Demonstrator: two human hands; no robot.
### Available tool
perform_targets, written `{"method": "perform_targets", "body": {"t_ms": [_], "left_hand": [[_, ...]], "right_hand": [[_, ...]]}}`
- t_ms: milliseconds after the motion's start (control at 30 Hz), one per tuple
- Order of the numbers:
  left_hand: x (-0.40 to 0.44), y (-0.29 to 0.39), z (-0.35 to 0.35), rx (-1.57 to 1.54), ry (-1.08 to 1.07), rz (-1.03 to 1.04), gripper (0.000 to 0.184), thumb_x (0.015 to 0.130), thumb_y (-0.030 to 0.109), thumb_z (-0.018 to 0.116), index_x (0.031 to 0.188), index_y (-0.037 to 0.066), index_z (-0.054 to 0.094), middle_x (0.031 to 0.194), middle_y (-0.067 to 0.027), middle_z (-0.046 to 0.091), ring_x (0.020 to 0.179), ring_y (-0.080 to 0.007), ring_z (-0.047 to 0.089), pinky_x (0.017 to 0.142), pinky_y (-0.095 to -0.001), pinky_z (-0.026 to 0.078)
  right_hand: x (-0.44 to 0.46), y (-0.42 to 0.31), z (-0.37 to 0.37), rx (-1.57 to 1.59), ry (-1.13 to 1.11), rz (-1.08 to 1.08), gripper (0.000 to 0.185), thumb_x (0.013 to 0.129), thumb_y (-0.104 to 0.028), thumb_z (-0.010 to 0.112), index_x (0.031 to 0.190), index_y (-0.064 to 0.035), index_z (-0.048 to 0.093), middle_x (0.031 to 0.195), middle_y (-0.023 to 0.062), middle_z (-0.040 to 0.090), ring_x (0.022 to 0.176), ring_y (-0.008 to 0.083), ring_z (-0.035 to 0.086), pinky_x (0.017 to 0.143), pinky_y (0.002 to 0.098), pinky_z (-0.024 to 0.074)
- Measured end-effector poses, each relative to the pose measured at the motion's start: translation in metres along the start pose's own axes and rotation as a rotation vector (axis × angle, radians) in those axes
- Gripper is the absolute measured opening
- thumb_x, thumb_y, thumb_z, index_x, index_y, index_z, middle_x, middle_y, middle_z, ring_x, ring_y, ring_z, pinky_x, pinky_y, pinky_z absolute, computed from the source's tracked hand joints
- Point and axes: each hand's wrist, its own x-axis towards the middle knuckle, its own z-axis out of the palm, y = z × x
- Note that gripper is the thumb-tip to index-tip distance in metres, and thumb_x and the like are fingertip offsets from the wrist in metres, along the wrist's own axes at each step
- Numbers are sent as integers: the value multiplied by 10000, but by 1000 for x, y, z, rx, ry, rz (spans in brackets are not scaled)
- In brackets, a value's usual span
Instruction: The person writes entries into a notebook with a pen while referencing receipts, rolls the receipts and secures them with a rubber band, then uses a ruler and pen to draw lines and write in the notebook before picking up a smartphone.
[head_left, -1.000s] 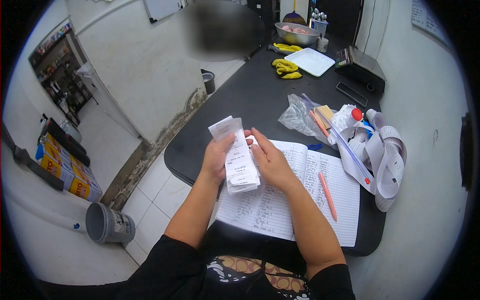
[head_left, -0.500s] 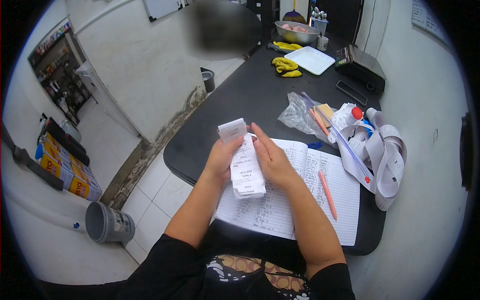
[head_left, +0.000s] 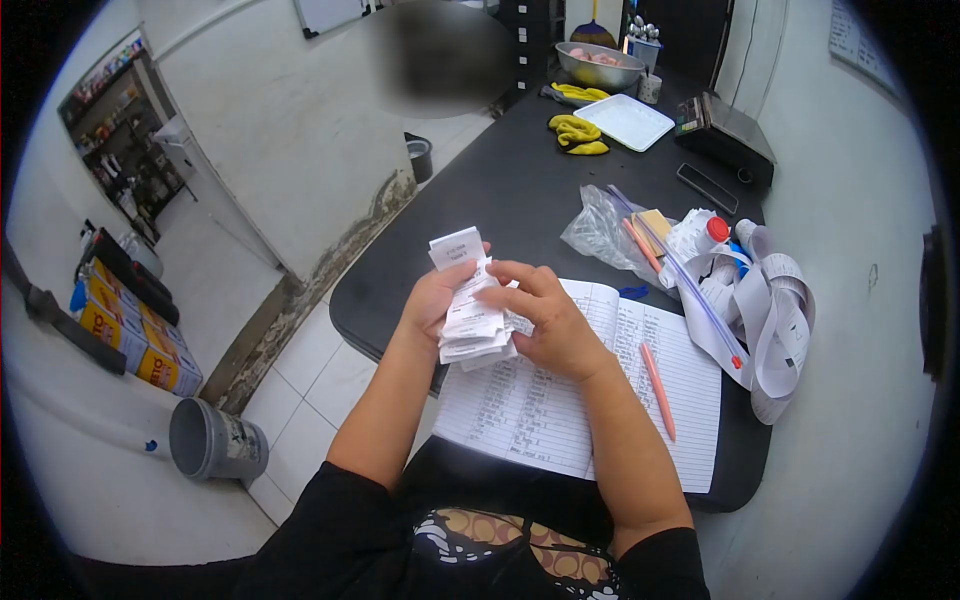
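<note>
A folded stack of printed paper slips is gripped by my left hand, its thumb lying across the front. My right hand is at the stack's right edge, with bent fingers touching the slips. Beneath both hands lies an open lined notebook with handwritten columns. A pink pen rests on its right page.
Right of the notebook are curled paper rolls, a red-capped bottle and a plastic bag. Farther back lie a phone, scale, white tray, yellow gloves and metal bowl.
The slips have fanned and bunched between my hands, and their lower ends sit higher. My right fingers have moved left onto the slips and bent.
</note>
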Motion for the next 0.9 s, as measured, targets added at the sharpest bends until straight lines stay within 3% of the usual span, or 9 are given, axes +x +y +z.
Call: {"method": "perform_targets", "body": {"t_ms": [133, 233, 333, 433, 533, 633, 733, 900], "left_hand": [[2, -5, 7, 51, 89, 47, 306, 929, 65, 446, 1224, -11, 455, 1038, -210, 576, 937, -302, 621, 801, -425, 556], [-2, -9, 7, 123, 71, 75, 304, 921, 112, 467, 1203, -3, 478, 1046, -191, 585, 926, -290, 623, 790, -405, 545], [1, -17, 8, 120, 3, 87, 363, 907, 160, 513, 1232, 3, 475, 1045, -179, 595, 940, -287, 620, 792, -413, 540], [3, -20, 7, 88, -28, 91, 378, 901, 178, 526, 1237, 10, 486, 1038, -170, 601, 961, -282, 613, 792, -412, 537], [2, -19, 10, 100, -7, 66, 348, 902, 164, 506, 1217, 15, 505, 1046, -164, 598, 970, -273, 609, 796, -407, 534], [0, -20, 15, 115, 58, 30, 329, 911, 151, 472, 1206, 9, 502, 1042, -163, 594, 945, -268, 613, 795, -399, 532], [0, -24, 16, 106, 101, 1, 325, 919, 146, 448, 1209, 6, 495, 1041, -168, 591, 935, -268, 612, 806, -395, 525], [4, -22, 8, 108, 185, -18, 332, 928, 151, 429, 1222, 6, 488, 1065, -173, 584, 953, -270, 603, 841, -399, 506]], "right_hand": [[0, 5, 1, 82, -35, 27, 346, 666, 38, 723, 967, -129, 690, 992, 36, 659, 1005, 241, 545, 909, 312, 430], [-1, 7, 11, 117, 142, 54, 212, 709, -13, 680, 910, -78, 664, 861, 51, 651, 817, 230, 548, 727, 319, 446], [-2, 10, 17, 430, 227, 333, 226, 733, -59, 689, 950, -67, 630, 848, 83, 637, 716, 210, 562, 679, 302, 456], [-1, 1, 18, 529, 263, 404, 317, 729, -88, 711, 1022, -72, 590, 843, 110, 613, 671, 191, 570, 642, 285, 460], [1, -10, 11, 260, 312, 363, 383, 711, -100, 720, 1060, -93, 560, 838, 92, 597, 736, 223, 588, 667, 307, 473], [0, -2, 13, -6, 352, 68, 325, 690, -95, 721, 984, -93, 584, 835, 80, 595, 810, 258, 587, 712, 333, 477], [0, 14, 10, -256, 153, -208, 266, 668, -88, 718, 903, -98, 594, 833, 69, 598, 886, 263, 572, 753, 353, 466], [-3, 3, 6, -196, 28, -163, 206, 674, -78, 697, 852, -110, 596, 845, 48, 613, 889, 239, 578, 800, 378, 429]]}}
